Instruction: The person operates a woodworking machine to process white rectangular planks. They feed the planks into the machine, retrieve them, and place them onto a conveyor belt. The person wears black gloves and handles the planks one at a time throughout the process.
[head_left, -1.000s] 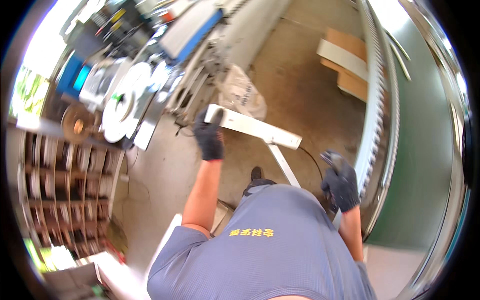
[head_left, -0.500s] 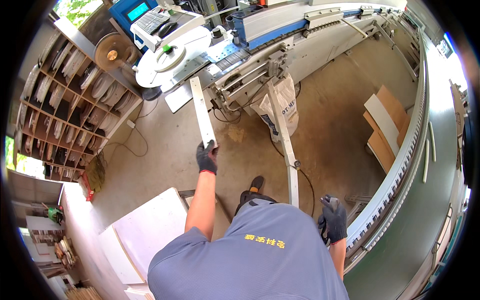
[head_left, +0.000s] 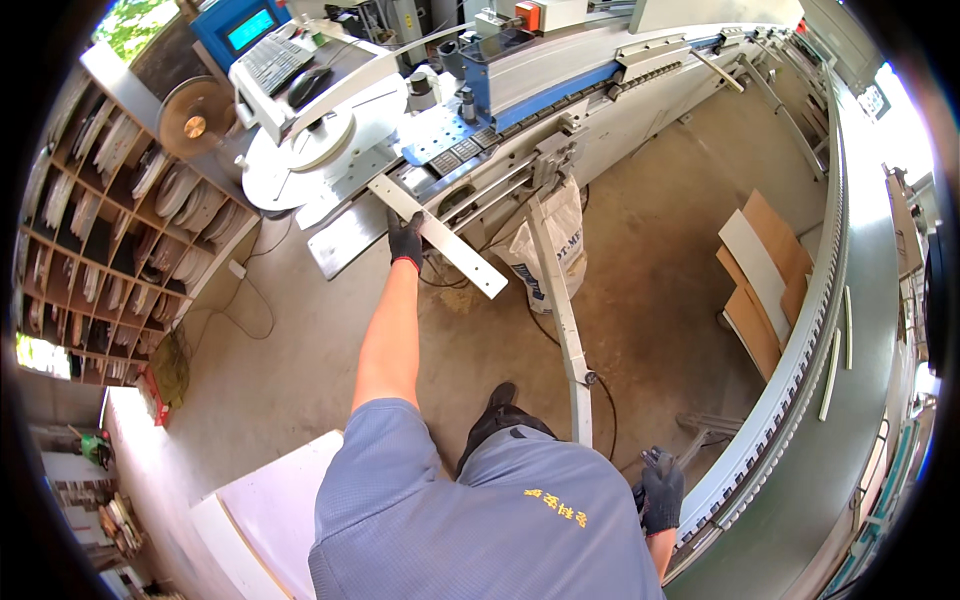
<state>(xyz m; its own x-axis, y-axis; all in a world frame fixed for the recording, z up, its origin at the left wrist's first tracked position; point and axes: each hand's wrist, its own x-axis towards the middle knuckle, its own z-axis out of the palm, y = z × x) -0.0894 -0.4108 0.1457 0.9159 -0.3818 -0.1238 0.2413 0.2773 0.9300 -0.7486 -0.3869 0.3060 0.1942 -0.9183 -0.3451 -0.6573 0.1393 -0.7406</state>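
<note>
A narrow white board strip (head_left: pixel 455 248) with small holes slants across the near end of the edge-banding machine. Its upper left end lies over the machine's metal table (head_left: pixel 345 238); the lower right end sticks out over the floor. My left hand (head_left: pixel 405 240), in a black glove with a red cuff, is closed on the strip's near edge, with the fingers partly hidden by it. Low on the right, beside the conveyor's rail, hangs my right hand (head_left: pixel 661 492) in a similar glove. Its fingers are loosely bent and slightly apart, with nothing visible in them.
A metal support arm (head_left: pixel 560 300) runs from the machine toward me, beside a white sack (head_left: pixel 560 245). Brown and white panels (head_left: pixel 765 270) lean at the right near the curved green conveyor (head_left: pixel 800 460). A shelf of edging rolls (head_left: pixel 110 220) stands left; a white panel stack (head_left: pixel 270 500) sits lower left.
My left arm has reached forward with the strip, which has turned from nearly upright in view to a diagonal at the machine's table. My right hand has shifted slightly lower. My body has turned a little.
</note>
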